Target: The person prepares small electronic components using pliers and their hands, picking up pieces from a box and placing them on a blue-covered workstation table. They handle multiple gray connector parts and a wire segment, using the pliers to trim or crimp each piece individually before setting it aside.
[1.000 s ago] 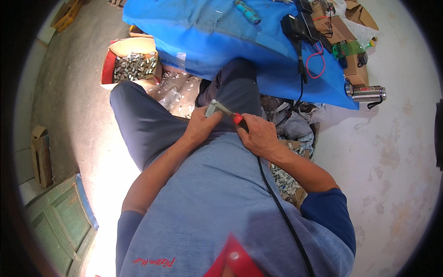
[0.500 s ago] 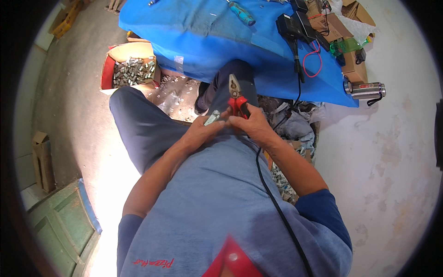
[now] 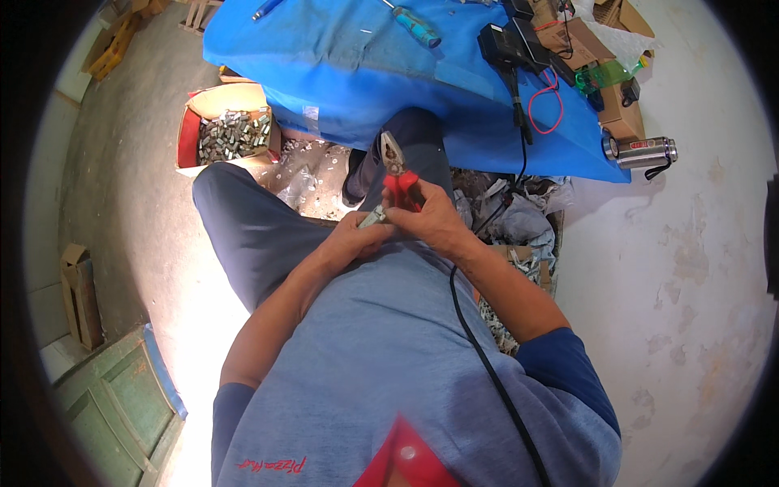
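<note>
L hand [image 3: 350,239]: grip closed on small pale metal pc [image 3: 373,217], up over lap [image 3: 264,219]. R hand [image 3: 438,221]: grip round red-handled pliers [image 3: 395,167], head pointing away, clear of pc; R fingertips v. near pc, contact unclear. Box [image 3: 188,140] w/ small metal bits [image 3: 235,136] L of blue-covered bench [image 3: 341,73].

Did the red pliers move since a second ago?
Yes. Measured against the blue cloth, the red pliers moved up the picture, their nose now nearer it.

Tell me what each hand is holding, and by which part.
The right hand holds pliers by their red handles; the left hand holds a small pale piece, exactly where cannot be told.
</note>
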Demonstrator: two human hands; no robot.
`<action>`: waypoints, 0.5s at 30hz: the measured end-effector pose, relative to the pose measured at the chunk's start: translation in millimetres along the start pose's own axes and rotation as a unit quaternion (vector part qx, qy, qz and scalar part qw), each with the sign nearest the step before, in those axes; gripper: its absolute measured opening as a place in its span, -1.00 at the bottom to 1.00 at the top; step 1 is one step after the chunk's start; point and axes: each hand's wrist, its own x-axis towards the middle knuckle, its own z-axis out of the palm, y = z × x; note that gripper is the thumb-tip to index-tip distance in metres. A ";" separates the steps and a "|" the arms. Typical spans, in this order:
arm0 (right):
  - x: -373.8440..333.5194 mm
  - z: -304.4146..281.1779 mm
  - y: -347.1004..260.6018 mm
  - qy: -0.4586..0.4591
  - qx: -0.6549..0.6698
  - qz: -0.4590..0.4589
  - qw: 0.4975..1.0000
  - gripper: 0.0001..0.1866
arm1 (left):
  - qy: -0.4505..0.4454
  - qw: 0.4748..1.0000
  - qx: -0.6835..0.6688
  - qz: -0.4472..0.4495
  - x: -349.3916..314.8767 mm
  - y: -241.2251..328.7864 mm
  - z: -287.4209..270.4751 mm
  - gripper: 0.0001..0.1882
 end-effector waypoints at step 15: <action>13.4 -4.6 -6.8 -0.086 0.037 0.049 0.994 -0.55 | -0.056 0.998 0.027 -0.008 -0.1 -2.2 -3.1 -0.68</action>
